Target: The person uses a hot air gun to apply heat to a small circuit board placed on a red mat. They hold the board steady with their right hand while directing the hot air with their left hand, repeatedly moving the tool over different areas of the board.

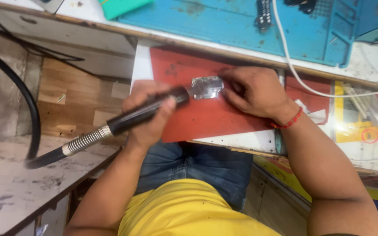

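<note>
Silvery metal plate (206, 87), small, flat and shiny, lies on the red rubber mat (206, 118) near the middle of what I see. My right hand (252, 91) presses its fingers down on the plate's right edge, pinning it flat rather than wrapping around it. My left hand (147, 113) is closed around the black cylindrical handpiece (147, 111), whose tip touches the plate's left edge. From the handpiece a ribbed metal collar runs into a thick black hose (27, 109) that loops away over the left side.

The red mat sits on a white, scuffed worktop (241, 142) with a worn wooden front edge. Beyond it, at the far side, lies a blue work mat (241, 26) with stains, and a white cable (294, 65) crosses it and trails to the right. At the right I see yellow and clear packaging (355, 118). To the left are wooden floorboards (66, 100) and a grey, marked slab (18, 175).
</note>
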